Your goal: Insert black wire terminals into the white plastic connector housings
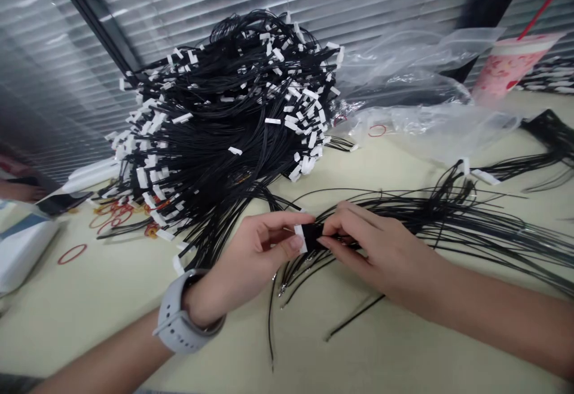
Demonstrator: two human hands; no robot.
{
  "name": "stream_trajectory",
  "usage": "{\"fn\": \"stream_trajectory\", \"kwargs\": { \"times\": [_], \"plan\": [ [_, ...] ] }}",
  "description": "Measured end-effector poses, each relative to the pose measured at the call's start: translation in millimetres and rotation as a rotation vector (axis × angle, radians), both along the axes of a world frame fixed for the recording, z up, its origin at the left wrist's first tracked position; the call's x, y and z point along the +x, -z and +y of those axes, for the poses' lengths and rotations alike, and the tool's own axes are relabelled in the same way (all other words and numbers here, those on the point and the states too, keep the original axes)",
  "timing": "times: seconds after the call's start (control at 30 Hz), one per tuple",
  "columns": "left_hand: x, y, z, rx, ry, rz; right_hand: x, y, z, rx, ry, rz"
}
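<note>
Window blinds (58, 41) fill the top of my frame. At far left, a white box (22, 244) sits on the cream desk (359, 346), with a dark phone (63, 202) just beside it and red rubber bands (72, 254) lying nearby. Left of centre, a big heap of black wires (215, 125) with white tags rises from the desk. Below it, my view shows the left hand (251, 262), a grey smartwatch (186, 316) on its wrist, pinching a white tag (299, 238) on a black wire bundle (311, 234) between thumb and fingers. Small metal ends (282, 290) poke out on the desk just under that grip. The right hand (381, 250) comes in from the other side, closed on the same bundle right next to the left hand. Loose black wires (448, 220) fan out to the right beneath it. At upper right, a clear plastic bag (426, 125) lies against the heap, with a pink cup (511, 65) and its red straw (545, 5) behind it.
</note>
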State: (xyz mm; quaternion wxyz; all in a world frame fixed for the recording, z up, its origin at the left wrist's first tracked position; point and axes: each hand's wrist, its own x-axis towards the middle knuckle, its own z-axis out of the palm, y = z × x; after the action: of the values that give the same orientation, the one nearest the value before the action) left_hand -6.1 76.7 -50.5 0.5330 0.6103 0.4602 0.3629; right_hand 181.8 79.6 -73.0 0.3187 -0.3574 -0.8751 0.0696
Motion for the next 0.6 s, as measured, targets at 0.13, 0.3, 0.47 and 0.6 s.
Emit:
{"fn": "stream_trajectory", "kwargs": {
  "times": [0.13,0.3,0.47,0.6],
  "plan": [
    [-0.7,1.1,0.4,0.006,0.022,-0.019,-0.4,-0.9,0.0,-0.034,-0.033,0.068],
    [0.3,0.8,-2.7,-0.045,0.034,-0.074,-2.0,2.5,-3.1,-0.017,-0.03,0.168],
    [1.4,0.1,-3.1,-0.053,0.033,-0.076,-3.2,3.3,-2.1,-0.022,-0.045,0.203],
    [0.9,-0.4,0.7,-0.061,-0.042,-0.08,-2.0,-3.6,1.7,-0.032,-0.05,0.297]
  ]
}}
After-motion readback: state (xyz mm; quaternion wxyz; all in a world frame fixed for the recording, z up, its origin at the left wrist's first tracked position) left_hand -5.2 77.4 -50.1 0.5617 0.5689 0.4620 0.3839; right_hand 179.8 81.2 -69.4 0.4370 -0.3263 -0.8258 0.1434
